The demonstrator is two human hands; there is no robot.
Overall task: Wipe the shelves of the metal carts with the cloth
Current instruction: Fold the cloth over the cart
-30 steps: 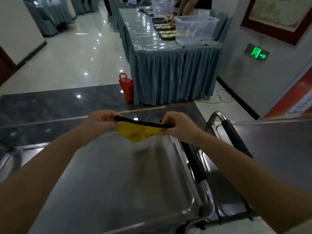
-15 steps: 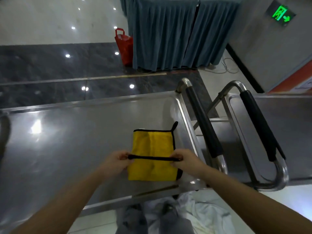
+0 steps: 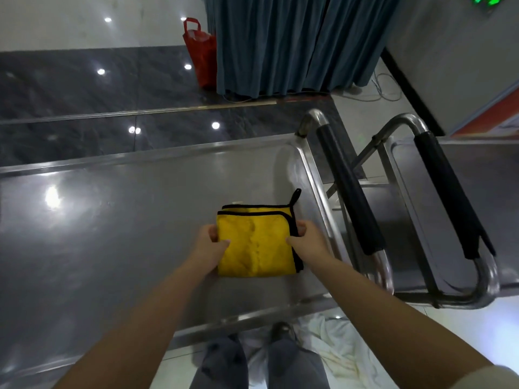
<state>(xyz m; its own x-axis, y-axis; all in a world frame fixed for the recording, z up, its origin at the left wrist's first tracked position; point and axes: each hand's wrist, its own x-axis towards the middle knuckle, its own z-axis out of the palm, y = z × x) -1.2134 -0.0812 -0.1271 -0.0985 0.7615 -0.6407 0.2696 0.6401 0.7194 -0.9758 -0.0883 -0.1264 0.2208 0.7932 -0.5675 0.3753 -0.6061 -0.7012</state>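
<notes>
Both hands, the left hand and right hand, pinch opposite edges of the one folded yellow cloth lying flat between them on the top shelf of the nearer of two metal carts, seemingly squaring it into a wiping pad.

- Glossy dark floor reflecting ceiling lights.
- Blue table skirt, red bag beside it.
- Grey wall at right.
</notes>
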